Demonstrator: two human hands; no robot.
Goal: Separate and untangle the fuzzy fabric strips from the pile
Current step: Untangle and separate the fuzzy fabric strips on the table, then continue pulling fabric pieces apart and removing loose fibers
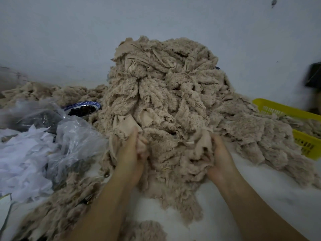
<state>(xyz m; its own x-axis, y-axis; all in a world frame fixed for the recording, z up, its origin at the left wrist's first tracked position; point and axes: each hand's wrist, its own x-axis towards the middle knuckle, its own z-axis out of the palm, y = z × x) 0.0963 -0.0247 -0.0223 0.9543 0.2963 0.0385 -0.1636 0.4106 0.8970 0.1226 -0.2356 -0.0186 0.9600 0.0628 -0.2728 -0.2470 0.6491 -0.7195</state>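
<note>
Beige strips point(175, 153), pile's point(165, 75) six o'clock.
My left hand point(133, 152) and right hand point(219, 159) clench fabric; yanking may tighten tangles.

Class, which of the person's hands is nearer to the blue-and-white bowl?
Left. The left hand grips the fabric pile to the right of the bowl and nearer the camera; the right hand grips it further right still.

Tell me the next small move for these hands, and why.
The left hand and right hand each grip the near foot of the tangled pile. Probably draw them gently toward the body and slightly apart, to see what comes free.
</note>
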